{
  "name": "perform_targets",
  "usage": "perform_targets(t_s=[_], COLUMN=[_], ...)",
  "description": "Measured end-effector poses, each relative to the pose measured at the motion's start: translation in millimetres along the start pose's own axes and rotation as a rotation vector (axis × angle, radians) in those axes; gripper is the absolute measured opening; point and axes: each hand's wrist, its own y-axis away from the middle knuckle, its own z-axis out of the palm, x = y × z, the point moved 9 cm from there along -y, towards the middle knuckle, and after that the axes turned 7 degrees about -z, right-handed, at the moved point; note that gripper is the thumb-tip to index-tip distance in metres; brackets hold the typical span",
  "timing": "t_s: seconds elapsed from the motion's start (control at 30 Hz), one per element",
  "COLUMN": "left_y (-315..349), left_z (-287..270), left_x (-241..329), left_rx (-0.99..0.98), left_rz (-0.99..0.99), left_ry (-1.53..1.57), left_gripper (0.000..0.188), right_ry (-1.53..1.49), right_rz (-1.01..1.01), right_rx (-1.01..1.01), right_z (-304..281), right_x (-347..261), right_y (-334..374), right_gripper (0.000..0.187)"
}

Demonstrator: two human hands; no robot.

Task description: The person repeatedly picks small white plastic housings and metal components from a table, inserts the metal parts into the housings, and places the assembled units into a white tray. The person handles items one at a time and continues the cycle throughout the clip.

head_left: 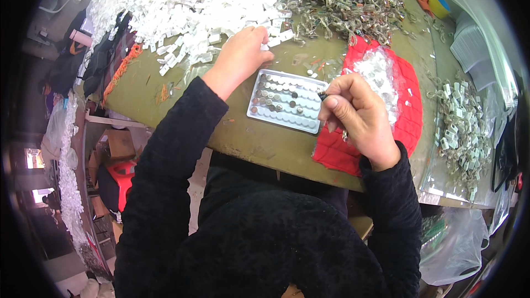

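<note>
At the near edge of a heap of small white plastic pieces (193,5) is my left hand (243,55). Its thumb and fingers are apart, with white pieces right by the fingertips. My right hand (359,113) is closed in a pinch over the right end of a tray, gripping a small dark piece (322,95) too small to make out fully. Between the hands lies the pale plastic tray (265,115) with rows of round hollows. Several hold silvery button cells (280,87); a few discs look dark or coppery.
A red quilted cloth (408,116) under my right hand bears a mound of clear and white bits (378,72). Behind it is a tangled heap of clear, wiry parts (348,0). More white-tagged parts (464,127) lie at the right, with yellow tape (439,5) at the far right.
</note>
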Motion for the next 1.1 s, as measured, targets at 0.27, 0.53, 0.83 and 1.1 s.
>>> perform_targets(t_s=[0.27,0.53,0.83,1.1], left_y=[29,73,94,102], left_z=[-2,13,8,-4], left_x=[17,104,96,96], left_rx=[-0.485,-0.404,-0.259,-0.334], left_rz=[-0.477,-0.405,-0.593,-0.443], left_ry=[1.213,1.861,1.644,1.769], left_gripper=[0.015,0.023,0.031,0.035], right_ry=[-0.490,-0.503,0.157,-0.217], right_rz=[0.089,0.087,-0.261,0.114], right_rx=[0.179,0.190,0.197,-0.023], right_z=[-5,1,7,14], right_x=[22,23,-7,12], right_y=[-5,1,7,5], right_gripper=[0.009,0.010,0.011,0.014])
